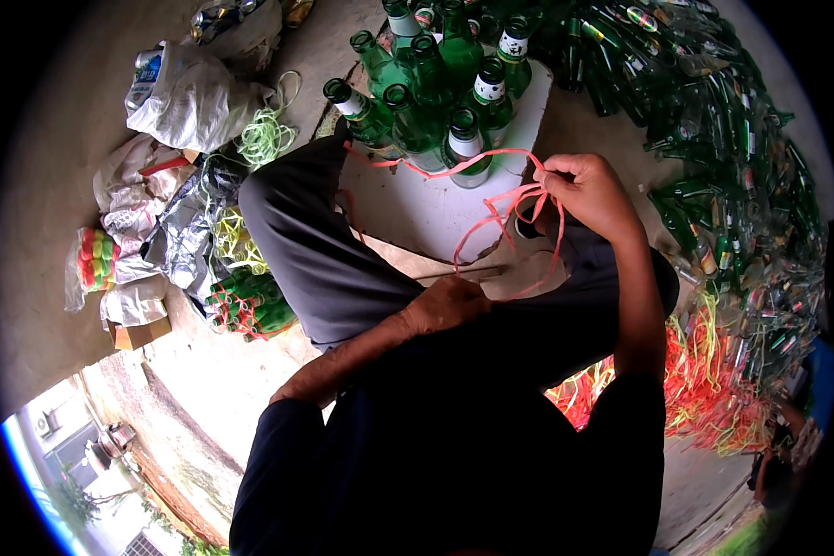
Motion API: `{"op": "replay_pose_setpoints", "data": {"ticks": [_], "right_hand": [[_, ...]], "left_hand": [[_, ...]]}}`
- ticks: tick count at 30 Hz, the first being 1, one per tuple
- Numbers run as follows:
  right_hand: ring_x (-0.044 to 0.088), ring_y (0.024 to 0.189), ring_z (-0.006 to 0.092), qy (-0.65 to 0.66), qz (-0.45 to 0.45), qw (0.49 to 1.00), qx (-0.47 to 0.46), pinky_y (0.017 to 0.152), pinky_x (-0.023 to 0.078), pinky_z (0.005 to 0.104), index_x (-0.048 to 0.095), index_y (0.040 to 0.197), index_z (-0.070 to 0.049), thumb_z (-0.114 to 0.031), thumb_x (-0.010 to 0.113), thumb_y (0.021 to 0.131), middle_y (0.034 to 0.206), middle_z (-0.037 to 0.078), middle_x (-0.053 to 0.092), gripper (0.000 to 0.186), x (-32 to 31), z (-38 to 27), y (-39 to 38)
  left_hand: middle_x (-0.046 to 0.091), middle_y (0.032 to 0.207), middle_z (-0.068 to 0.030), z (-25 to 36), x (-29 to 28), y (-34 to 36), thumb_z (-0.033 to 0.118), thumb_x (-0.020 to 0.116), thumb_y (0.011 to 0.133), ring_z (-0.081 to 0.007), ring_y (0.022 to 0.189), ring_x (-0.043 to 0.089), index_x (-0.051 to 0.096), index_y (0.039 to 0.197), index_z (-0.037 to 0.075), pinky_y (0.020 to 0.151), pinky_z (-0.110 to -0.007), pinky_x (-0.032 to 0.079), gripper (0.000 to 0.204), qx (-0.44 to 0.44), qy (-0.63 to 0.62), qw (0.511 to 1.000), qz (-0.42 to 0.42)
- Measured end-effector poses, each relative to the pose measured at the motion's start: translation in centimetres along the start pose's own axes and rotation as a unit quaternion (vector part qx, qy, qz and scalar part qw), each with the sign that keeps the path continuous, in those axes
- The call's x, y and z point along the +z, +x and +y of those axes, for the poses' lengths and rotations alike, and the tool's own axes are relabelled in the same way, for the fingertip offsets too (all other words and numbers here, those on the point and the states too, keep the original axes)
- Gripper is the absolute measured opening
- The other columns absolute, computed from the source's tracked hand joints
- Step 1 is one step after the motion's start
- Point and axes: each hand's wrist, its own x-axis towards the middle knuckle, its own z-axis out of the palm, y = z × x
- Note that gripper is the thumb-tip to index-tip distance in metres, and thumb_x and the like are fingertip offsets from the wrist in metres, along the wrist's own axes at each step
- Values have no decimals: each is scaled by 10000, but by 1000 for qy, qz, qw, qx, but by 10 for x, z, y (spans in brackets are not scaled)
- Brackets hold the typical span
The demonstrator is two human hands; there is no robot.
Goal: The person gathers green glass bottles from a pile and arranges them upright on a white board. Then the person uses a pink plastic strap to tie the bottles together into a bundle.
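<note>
Right hand (591, 190) pinches the pink strap (505, 208) in loops just right of the standing green bottles (435, 88); strap runs round their base. Left hand (449, 304), below the bottles, is closed on the strap's lower end (I think). Keep tension even, loop low. Loose bottle pile (723, 139) crowds the right; bags (190, 93) left.
</note>
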Motion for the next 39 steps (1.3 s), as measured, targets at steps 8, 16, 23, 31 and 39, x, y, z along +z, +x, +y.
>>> {"op": "replay_pose_setpoints", "data": {"ticks": [8,16,23,31,39], "right_hand": [[598,701,46,49,-63,996,46,620,482,209,721,989,66,-62,620,977,801,24,696,163,5,2,2],[523,557,36,68,-76,995,-1,464,415,242,727,942,33,-147,624,976,716,12,660,210,16,2,5],[552,635,33,109,-132,985,21,548,445,221,731,1014,45,-132,625,975,750,8,677,210,22,-3,3],[560,674,25,115,-157,980,42,587,465,214,722,1087,44,-106,629,959,792,-6,676,218,17,-4,2],[542,591,32,83,-159,981,73,506,429,224,713,1129,42,-122,591,967,761,9,672,261,14,7,3]], "left_hand": [[702,849,-56,40,-10,-5,66,653,969,-95,784,615,700,1021,-1,727,-270,509,98,100,-47,962,251],[678,1116,-142,63,-38,24,18,741,819,-285,976,653,661,1147,14,858,-379,526,338,263,161,858,411],[721,969,-101,50,-30,48,44,722,886,-196,872,677,680,1109,20,806,-334,551,228,202,44,902,380],[713,880,-24,42,-42,48,53,679,960,-75,807,624,708,1060,2,763,-247,529,115,142,-61,929,337],[720,891,-39,44,-58,40,49,655,973,-83,834,656,711,1063,-9,791,-259,560,121,163,-48,935,311]]}}
